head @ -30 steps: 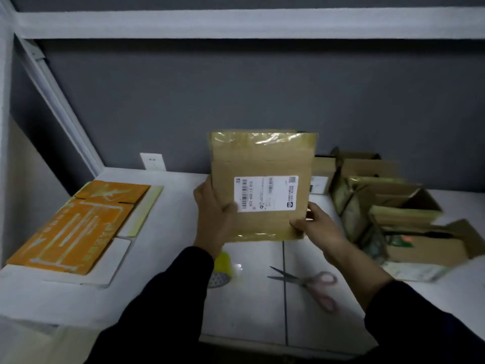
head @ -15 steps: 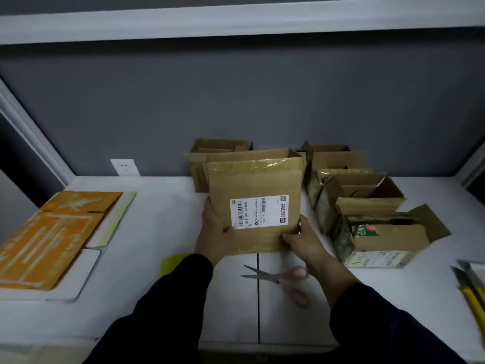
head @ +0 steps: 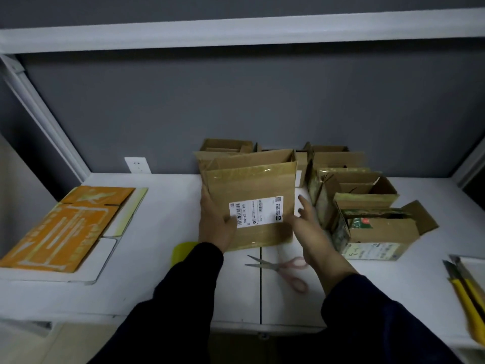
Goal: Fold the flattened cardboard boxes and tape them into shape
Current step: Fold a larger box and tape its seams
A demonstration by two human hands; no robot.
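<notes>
A: While the head view is the only one to go by, where does the work stand?

B: The taped box (head: 249, 200) stands upright at the table's (head: 157, 258) centre, its white label (head: 256, 211) facing the wearer. The left hand (head: 216, 227) clasps its lower left edge, thumb across the front face. The right hand (head: 305, 224) sits just beside the right edge, fingers spread and loose, gripping nothing.

A: So which step is this?

B: I'd judge this box is formed and taped, and is being set among the finished boxes (head: 354, 200) at one to three o'clock.

A: And next?

B: Probably letting go with the left hand, then reaching to nine o'clock for a flattened orange box (head: 68, 227). The scissors (head: 278, 266) lie at six o'clock of the box. Something yellow (head: 181, 252) peeks out behind the left sleeve (head: 168, 311); possibly the tape, I cannot tell.
</notes>
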